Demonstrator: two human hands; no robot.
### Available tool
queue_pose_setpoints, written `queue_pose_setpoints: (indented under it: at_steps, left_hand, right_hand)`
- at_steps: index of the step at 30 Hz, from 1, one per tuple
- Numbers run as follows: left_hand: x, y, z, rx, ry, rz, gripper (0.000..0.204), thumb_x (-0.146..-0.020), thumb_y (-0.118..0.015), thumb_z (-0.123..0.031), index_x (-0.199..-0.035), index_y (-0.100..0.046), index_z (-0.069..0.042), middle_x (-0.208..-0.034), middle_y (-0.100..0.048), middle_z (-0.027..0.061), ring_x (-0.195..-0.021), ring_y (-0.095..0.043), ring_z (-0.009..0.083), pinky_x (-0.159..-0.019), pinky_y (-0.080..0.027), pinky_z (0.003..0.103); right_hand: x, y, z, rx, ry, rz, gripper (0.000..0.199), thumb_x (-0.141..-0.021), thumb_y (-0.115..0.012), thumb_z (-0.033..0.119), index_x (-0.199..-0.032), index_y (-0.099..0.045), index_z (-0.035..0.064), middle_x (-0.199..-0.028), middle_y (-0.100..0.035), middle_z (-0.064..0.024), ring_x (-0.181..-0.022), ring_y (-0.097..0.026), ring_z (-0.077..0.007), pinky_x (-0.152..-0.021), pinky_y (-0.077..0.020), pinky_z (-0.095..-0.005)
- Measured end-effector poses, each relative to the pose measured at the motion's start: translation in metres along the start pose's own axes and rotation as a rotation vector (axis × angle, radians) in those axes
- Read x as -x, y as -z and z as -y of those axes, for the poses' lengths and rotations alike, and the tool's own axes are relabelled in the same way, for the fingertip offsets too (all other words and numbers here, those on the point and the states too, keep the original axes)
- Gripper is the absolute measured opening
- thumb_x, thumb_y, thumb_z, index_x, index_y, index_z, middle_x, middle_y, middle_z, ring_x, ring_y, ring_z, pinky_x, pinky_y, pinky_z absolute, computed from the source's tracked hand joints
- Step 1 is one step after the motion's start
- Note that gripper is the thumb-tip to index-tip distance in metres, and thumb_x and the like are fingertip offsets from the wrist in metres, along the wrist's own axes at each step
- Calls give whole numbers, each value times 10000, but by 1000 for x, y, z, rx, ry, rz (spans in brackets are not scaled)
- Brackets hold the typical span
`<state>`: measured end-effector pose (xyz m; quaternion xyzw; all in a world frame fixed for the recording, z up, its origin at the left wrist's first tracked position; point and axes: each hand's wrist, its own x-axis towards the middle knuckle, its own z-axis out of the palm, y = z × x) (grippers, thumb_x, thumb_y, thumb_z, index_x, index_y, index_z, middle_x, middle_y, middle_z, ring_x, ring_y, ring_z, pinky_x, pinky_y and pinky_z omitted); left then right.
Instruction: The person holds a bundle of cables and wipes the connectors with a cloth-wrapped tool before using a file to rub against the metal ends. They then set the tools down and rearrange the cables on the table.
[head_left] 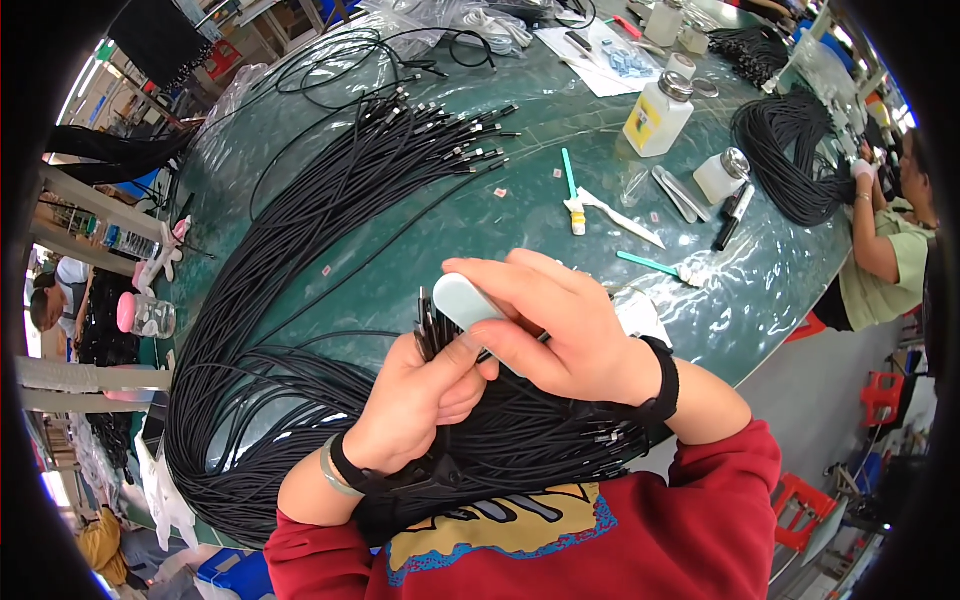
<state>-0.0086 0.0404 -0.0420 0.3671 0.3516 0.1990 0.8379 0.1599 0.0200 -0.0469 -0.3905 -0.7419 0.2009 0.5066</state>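
My left hand point(420, 400) is closed around a bunch of black cable ends point(427, 322), whose metal connector tips point up past the thumb. Between the thumb and fingers of my right hand point(560, 330) is a pale, flat, round-ended bar point(462, 300); its kind is not clear. The bar lies right beside the connectors, and both hands meet over the table. A large bundle of black cables point(240, 270) curves round on the left, with many metal connectors at its far end. More cable ends point(615, 440) lie below my right wrist, close to my body.
On the green table point(560, 220) are a white bottle point(660, 115), a smaller bottle point(722, 175), tweezers-like strips point(680, 194), a marker point(735, 215) and turquoise-handled brushes point(648, 263). Another cable coil point(790, 150) lies at the right, near a co-worker point(890, 230). A pink-lidded jar point(147, 315) stands left.
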Motion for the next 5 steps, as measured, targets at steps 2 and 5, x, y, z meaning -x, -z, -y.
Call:
queue_pose_setpoints:
  at_steps: [2,5]
  left_hand:
    - [0,6,-4,46,20,42,265,-874,-443,-224,-754,-504,5,-470,-302,-67,-393,-228,22,-369,-160,192]
    - [0,11,-11,166,78,101,243,-862,-460,-221,-770,-497,1,-468,-307,-64,-385,-237,24,-354,-163,189]
  right_hand:
    - [1,-1,-5,84,57,23,382,-722,-590,63,-1094,-508,27,-658,-468,-40,-529,-429,-138,-449,-344,-261]
    - [10,7,-15,144,180,100,398,-716,-623,112,-1095,-514,55,-669,-491,-33,-550,-473,-138,-464,-362,-260]
